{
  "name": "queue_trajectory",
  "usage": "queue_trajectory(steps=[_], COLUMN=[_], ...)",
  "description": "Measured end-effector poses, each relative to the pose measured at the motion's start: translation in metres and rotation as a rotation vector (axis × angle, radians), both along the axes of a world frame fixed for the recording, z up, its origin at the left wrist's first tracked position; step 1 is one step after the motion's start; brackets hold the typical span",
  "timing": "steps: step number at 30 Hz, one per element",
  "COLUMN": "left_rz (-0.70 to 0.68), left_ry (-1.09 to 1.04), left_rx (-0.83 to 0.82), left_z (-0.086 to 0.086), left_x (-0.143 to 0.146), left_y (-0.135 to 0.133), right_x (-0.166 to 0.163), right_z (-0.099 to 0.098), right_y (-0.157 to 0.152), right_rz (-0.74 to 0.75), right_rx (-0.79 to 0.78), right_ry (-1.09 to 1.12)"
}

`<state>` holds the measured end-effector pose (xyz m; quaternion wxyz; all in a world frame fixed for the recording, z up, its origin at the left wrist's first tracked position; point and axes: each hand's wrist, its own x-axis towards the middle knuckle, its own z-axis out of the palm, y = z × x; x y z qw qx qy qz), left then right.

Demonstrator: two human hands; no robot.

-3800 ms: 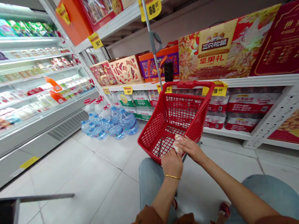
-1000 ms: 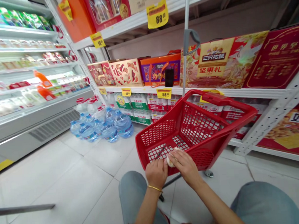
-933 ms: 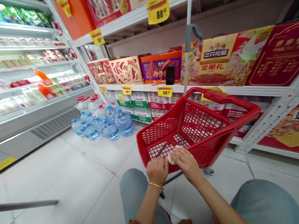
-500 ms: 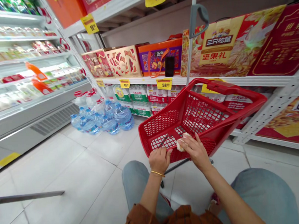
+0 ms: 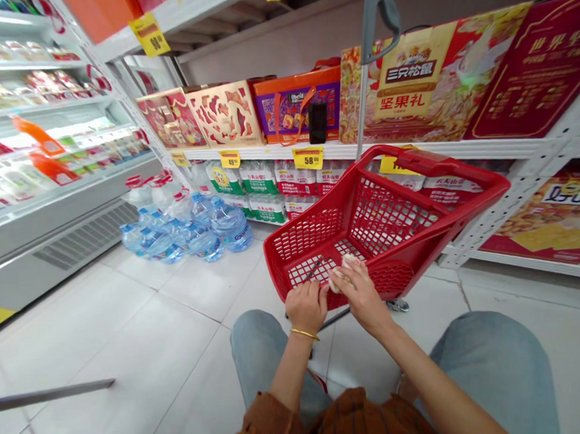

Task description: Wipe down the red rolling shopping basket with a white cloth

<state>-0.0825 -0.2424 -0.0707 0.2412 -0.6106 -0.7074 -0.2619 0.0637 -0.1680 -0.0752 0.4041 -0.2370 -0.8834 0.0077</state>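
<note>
A red plastic shopping basket (image 5: 315, 232) on wheels stands just in front of my knees, with its handle pole rising behind it. My left hand (image 5: 305, 306) grips the near rim of the basket. My right hand (image 5: 361, 291) presses a small crumpled white cloth (image 5: 340, 273) against the same rim, just right of the left hand. The basket looks empty inside.
Shelves (image 5: 487, 149) ahead carry gift boxes above and packs of bottled water below, with yellow price tags. Large water jugs (image 5: 197, 226) sit on the tiled floor at left, beside a long chilled display case (image 5: 48, 212). A black phone (image 5: 318, 123) stands on the shelf edge.
My right hand with the cloth has slid back left along the rim toward my left hand. The basket has turned since 3.8 s ago, and my view has dropped slightly.
</note>
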Motion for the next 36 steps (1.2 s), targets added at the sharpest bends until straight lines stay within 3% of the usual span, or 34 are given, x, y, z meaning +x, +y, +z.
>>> queue_trajectory(steps=[4, 11, 27, 36], left_rz=[-0.023, -0.026, -0.061, -0.019], left_ry=[0.021, 0.068, 0.065, 0.019], left_rx=[0.005, 0.045, 0.069, 0.066], left_z=[-0.001, -0.004, -0.006, -0.004], left_x=[-0.002, -0.007, -0.018, -0.015], left_y=[-0.001, 0.001, 0.004, 0.004], right_x=[-0.01, 0.002, 0.04, 0.021], right_z=[0.003, 0.001, -0.004, -0.001], right_y=[-0.012, 0.009, 0.047, 0.03], right_rz=[-0.019, 0.081, -0.067, -0.098], right_rx=[-0.002, 0.054, 0.133, 0.053], right_ry=[-0.069, -0.038, 0.028, 0.197])
